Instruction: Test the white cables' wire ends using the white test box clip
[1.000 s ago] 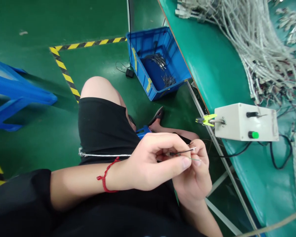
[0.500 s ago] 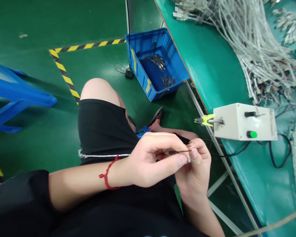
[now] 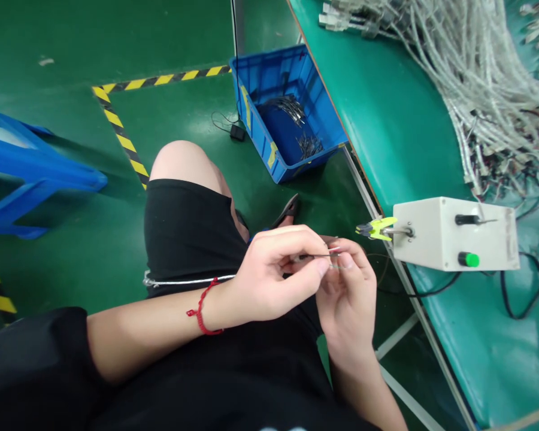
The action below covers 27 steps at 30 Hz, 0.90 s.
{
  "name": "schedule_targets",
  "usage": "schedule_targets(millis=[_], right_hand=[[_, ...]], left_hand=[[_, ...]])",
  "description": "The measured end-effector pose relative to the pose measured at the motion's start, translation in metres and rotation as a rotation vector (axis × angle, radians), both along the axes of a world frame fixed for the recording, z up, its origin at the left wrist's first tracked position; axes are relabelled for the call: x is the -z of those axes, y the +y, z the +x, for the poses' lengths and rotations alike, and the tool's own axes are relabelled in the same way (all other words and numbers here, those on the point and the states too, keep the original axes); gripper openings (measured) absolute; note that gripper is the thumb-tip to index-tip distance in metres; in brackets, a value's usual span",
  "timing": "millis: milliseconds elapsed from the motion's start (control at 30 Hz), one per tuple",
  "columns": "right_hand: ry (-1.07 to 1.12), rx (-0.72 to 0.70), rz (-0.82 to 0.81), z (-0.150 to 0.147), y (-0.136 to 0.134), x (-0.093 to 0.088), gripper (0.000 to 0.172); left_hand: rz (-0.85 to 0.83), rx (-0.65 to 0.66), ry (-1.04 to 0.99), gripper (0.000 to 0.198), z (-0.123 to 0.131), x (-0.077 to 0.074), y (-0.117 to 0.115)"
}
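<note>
Across my lap lies a thin silvery cable (image 3: 179, 282), running beneath my left wrist, which wears a red braided bracelet. My left hand (image 3: 278, 272) is closed, its thumb and forefinger pinching the end of this cable. From that pinch thin loose wires (image 3: 318, 256) stick out, a black one and a pale one among them. My right hand (image 3: 348, 287) meets it fingertip to fingertip, its thumb and forefinger pressed on the wire ends. Where the cable runs inside my left palm is hidden.
On the green table (image 3: 377, 114) are a heap of clear cables (image 3: 458, 72) and a white box (image 3: 458, 236) with a green knob. Yellow-handled pliers (image 3: 379, 228) sit on its shaft. A blue crate (image 3: 273, 164) holds dark cables. A blue stool (image 3: 40, 161) stands left.
Both hands have moved slightly up and left, still together at the wires. The green wire that stood out is now barely visible. The view has shifted slightly.
</note>
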State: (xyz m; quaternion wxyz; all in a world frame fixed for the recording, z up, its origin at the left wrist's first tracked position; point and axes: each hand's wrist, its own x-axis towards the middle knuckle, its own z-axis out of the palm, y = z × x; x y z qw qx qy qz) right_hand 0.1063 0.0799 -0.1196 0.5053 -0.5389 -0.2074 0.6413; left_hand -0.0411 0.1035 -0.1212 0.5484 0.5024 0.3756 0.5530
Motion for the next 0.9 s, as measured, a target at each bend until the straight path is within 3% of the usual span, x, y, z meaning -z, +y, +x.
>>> schedule_targets(millis=[133, 300, 500, 733, 900], right_hand=[[-0.028, 0.074, 0.02, 0.0, -0.002, 0.004, 0.021], [0.029, 0.222, 0.123, 0.003, 0.0, 0.005, 0.039], [0.052, 0.28, 0.171, -0.004, 0.001, 0.011, 0.027], [0.236, 0.331, 0.195, -0.012, 0.007, 0.019, 0.048], [0.157, 0.295, 0.163, -0.009, 0.005, 0.018, 0.047]], left_hand=[[0.012, -0.09, 0.026, 0.007, -0.001, 0.008, 0.0], [0.002, -0.114, 0.035, 0.008, 0.0, 0.009, -0.001], [0.029, -0.104, 0.08, 0.006, -0.001, 0.008, -0.008], [0.148, -0.132, 0.199, 0.008, -0.004, 0.008, -0.009], [0.219, -0.136, 0.279, 0.01, -0.006, 0.004, -0.007]])
